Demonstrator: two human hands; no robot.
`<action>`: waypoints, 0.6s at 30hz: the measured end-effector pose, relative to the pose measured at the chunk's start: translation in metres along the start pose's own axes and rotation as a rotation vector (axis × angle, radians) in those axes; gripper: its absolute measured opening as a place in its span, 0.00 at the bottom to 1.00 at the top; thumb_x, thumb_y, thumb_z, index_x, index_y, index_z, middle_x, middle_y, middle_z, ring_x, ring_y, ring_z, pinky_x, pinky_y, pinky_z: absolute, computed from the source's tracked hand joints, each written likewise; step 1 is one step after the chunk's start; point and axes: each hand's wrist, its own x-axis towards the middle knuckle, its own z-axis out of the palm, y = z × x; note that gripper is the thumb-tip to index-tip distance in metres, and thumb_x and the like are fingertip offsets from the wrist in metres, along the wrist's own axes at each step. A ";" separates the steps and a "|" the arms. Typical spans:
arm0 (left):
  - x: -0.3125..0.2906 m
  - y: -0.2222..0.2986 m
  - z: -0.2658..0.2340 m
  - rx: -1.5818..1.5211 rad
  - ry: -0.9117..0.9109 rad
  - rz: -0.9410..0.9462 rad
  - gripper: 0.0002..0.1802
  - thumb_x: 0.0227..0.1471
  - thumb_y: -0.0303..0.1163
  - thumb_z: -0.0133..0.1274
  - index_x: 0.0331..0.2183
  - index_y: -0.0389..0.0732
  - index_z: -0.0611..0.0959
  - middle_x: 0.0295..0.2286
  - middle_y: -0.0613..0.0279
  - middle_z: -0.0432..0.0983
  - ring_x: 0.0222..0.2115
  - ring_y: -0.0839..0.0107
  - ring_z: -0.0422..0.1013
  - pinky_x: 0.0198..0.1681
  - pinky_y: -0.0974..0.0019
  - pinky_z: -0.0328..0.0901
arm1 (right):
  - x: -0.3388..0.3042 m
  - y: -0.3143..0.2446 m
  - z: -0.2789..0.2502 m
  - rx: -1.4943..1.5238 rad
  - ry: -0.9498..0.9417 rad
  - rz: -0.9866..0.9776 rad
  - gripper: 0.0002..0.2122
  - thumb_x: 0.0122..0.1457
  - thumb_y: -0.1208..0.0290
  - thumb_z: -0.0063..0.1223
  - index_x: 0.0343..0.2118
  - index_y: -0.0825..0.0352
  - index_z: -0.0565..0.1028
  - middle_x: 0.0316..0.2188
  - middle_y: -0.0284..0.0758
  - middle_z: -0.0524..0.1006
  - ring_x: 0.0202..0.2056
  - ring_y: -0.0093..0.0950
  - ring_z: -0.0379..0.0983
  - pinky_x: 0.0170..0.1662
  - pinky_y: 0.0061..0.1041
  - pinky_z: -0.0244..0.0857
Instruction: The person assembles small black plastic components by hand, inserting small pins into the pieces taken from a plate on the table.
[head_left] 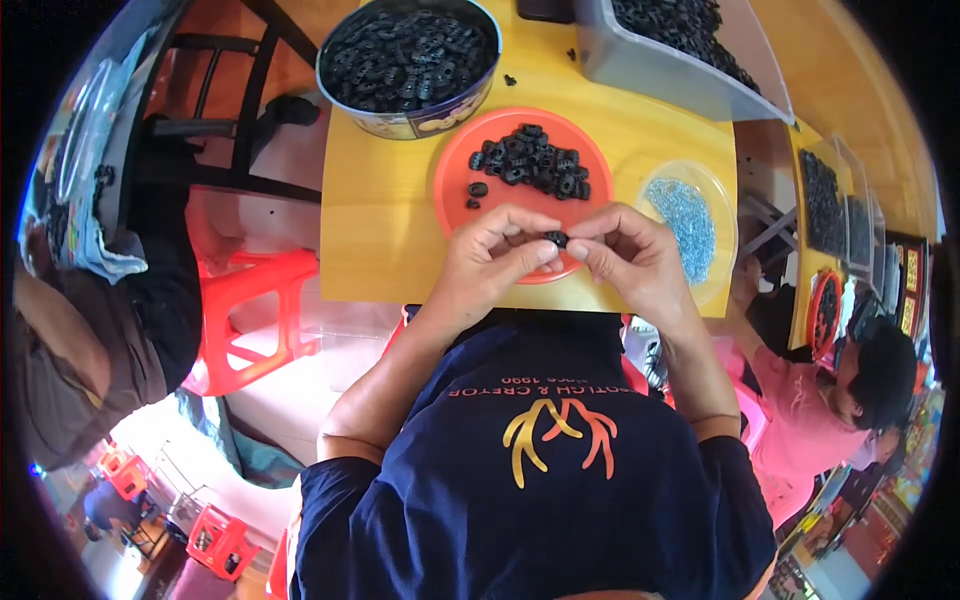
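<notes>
Above the near rim of a red plate (455, 160), both hands meet at one small black plastic part (556, 239). My left hand (500, 248) pinches it between thumb and fingers. From the other side, the thumb and fingertips of my right hand (625, 248) close against the same spot; whether they hold something tiny there is too small to make out. A pile of similar black parts (530, 163) lies on the plate, with a few loose ones at its left. Right of my right hand is a clear round dish holding small shiny bluish pieces (682, 225).
A round tin (405, 122) full of black parts stands at the table's far left. A translucent bin (680, 85) with more is at the far right. Red stools (250, 320) stand to the left. A person in pink (810, 420) sits at right; another person's arm (60, 330) shows at left.
</notes>
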 end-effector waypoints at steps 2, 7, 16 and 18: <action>-0.007 -0.001 -0.001 -0.012 -0.006 -0.004 0.09 0.55 0.22 0.53 0.40 0.33 0.77 0.32 0.60 0.78 0.35 0.74 0.76 0.40 0.71 0.71 | -0.003 0.002 0.003 0.086 -0.014 0.046 0.05 0.58 0.79 0.56 0.37 0.70 0.73 0.31 0.30 0.77 0.32 0.15 0.72 0.36 0.15 0.66; -0.023 -0.009 -0.012 -0.049 -0.125 -0.106 0.09 0.54 0.20 0.54 0.39 0.34 0.77 0.36 0.57 0.77 0.36 0.72 0.75 0.42 0.68 0.70 | 0.002 0.009 0.000 0.231 -0.309 0.313 0.10 0.55 0.71 0.62 0.33 0.65 0.70 0.28 0.25 0.75 0.29 0.14 0.70 0.30 0.13 0.61; -0.046 -0.002 -0.050 -0.195 -0.064 -0.100 0.08 0.50 0.20 0.55 0.36 0.35 0.78 0.31 0.54 0.78 0.31 0.70 0.76 0.35 0.69 0.71 | 0.018 0.009 0.007 -0.431 -0.081 0.097 0.08 0.55 0.71 0.60 0.34 0.68 0.75 0.27 0.31 0.75 0.31 0.19 0.73 0.34 0.20 0.66; -0.047 -0.006 -0.060 -0.295 -0.028 0.048 0.08 0.50 0.19 0.54 0.36 0.35 0.77 0.31 0.52 0.78 0.29 0.70 0.75 0.34 0.67 0.71 | 0.024 0.013 0.003 -0.678 0.003 -0.140 0.07 0.53 0.72 0.59 0.33 0.68 0.76 0.28 0.38 0.75 0.28 0.30 0.75 0.31 0.26 0.67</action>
